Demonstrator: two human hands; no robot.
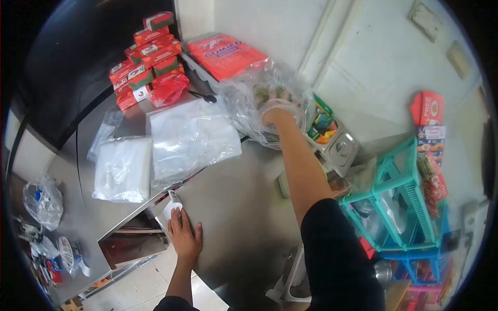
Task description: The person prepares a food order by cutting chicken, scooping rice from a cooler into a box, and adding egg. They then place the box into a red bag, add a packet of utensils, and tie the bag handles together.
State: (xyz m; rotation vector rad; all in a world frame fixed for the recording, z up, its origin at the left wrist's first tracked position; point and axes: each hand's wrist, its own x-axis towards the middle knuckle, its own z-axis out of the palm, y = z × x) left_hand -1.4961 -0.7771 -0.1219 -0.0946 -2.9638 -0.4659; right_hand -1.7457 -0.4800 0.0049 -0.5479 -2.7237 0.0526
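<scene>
My left hand lies flat at the edge of the steel table, fingers stretched out. Its fingertips are right at a small white object on that edge. My right arm reaches far across the table, and my right hand is inside a large clear plastic bag. Clear plastic also rings its wrist. Something green shows through the bag by its fingers, which are blurred by the plastic; I cannot tell what they hold. Left of the bag lies a wide packet of clear plastic, with a smaller stack of white bags beside it.
Red boxes are piled at the back left, near a black spoon. An orange-red package lies by the wall. On the right stand a steel container lid and a green plastic rack. An opening shows below the left table edge.
</scene>
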